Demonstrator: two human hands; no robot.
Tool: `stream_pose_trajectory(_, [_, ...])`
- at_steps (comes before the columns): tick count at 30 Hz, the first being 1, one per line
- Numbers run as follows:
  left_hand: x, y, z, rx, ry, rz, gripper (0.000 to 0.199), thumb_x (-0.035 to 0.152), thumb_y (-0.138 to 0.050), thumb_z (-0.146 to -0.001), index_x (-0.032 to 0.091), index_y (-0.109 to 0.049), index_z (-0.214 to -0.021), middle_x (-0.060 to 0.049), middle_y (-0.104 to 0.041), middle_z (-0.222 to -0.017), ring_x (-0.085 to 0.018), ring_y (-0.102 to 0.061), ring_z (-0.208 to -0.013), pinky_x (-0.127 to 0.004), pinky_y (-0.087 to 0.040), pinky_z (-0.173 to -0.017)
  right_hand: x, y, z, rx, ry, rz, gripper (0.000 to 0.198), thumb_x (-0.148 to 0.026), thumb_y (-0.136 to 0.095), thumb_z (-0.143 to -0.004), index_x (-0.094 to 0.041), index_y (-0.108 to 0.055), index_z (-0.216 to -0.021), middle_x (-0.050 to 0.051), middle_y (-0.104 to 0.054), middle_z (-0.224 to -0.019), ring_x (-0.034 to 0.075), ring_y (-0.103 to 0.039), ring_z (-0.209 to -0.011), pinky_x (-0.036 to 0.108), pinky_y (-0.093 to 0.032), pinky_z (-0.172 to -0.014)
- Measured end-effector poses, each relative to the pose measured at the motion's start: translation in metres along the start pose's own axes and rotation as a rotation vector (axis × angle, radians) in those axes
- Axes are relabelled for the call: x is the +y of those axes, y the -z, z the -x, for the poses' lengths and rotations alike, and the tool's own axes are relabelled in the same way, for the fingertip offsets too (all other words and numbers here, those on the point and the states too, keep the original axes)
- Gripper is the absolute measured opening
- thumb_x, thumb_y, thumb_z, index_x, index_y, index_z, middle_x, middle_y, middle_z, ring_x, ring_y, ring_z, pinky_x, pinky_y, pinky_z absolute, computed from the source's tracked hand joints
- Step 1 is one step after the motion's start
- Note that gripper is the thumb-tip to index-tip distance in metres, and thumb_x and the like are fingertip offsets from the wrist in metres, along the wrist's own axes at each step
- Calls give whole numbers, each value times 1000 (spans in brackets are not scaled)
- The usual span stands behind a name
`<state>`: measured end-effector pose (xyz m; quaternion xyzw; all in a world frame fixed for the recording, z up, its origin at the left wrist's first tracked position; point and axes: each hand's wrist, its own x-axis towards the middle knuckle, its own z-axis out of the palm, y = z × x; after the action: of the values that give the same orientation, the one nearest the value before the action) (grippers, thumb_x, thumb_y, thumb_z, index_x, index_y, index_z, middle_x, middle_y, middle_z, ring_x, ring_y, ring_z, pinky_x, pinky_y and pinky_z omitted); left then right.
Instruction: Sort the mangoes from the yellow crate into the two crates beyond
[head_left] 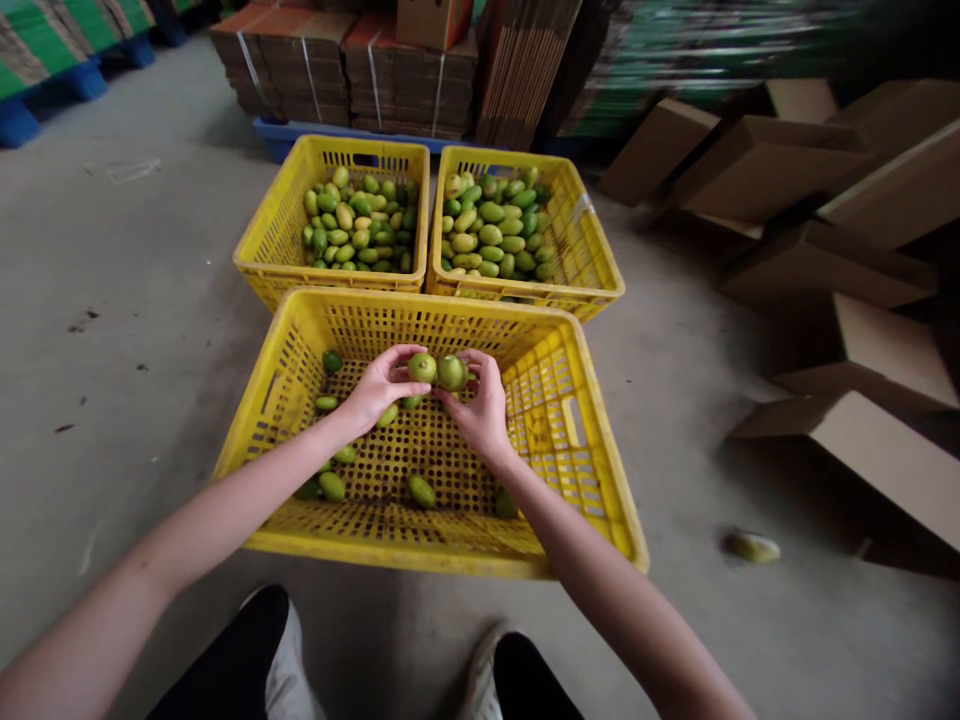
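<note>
My left hand [382, 385] is closed round a green oval fruit [422, 368], with thumb and fingers on its sides. Close beside it, my right hand [480, 405] grips a second green fruit [451, 373]. Both fruits are held end-on to me, almost touching, above the front yellow crate [450, 548]. Scattered over the crate's perforated floor are several more green fruits, among them one near the front wall [421, 491] and one at the left front [331, 486]. My forearms cover part of the crate.
Behind stand two yellow crates, left [262, 230] and right [592, 240], holding many green and yellowish fruits. Open cardboard boxes [885, 460] line the right. A lone fruit [754, 547] lies on the floor. Flattened cartons [285, 65] are stacked at the back.
</note>
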<state>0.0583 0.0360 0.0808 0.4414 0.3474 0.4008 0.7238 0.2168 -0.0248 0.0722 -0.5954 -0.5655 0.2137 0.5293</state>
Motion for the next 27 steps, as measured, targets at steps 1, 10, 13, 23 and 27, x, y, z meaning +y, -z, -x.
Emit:
stream_pose_trajectory(1, [1,0,0,-2,-2,-2,53,10,-85,-52,21,-67,-102,0,-66,-103,-15,-62,-91,-30,-49,-87,0,1,0,-5,13,7,42,-19,-68,-73,-26,-51,-111,6,-56,-110,23,-58,-97,38,-53,-77])
stream_pose_trajectory(10, [3,1,2,-12,-16,-44,54,12,-85,-55,21,-68,-106,-1,-68,-101,-17,-62,-94,-29,-49,-87,-6,3,-1,-3,29,-33,41,-14,-64,-74,-27,-56,-112,7,-55,-113,25,-56,-106,40,-55,-82])
stream_pose_trajectory(13, [3,0,2,3,-15,-24,53,10,-84,-55,21,-69,-104,0,-67,-100,-16,-62,-93,-28,-49,-86,-7,2,-1,-15,34,-48,40,-14,-63,-74,-28,-56,-111,7,-56,-114,26,-55,-107,41,-54,-85])
stream_pose_trajectory(23, [3,0,2,10,-28,-40,53,11,-85,-55,21,-69,-104,-1,-68,-101,-17,-62,-94,-28,-49,-86,-3,-1,1,-6,13,-83,40,-18,-64,-74,-27,-52,-110,7,-57,-111,25,-57,-103,42,-51,-86])
stream_pose_trajectory(27, [4,0,3,10,-20,-34,52,12,-85,-56,21,-69,-105,-1,-68,-101,-16,-63,-94,-28,-49,-87,-2,-3,2,17,-2,-113,40,-19,-65,-74,-26,-48,-110,7,-57,-109,23,-58,-98,40,-51,-84])
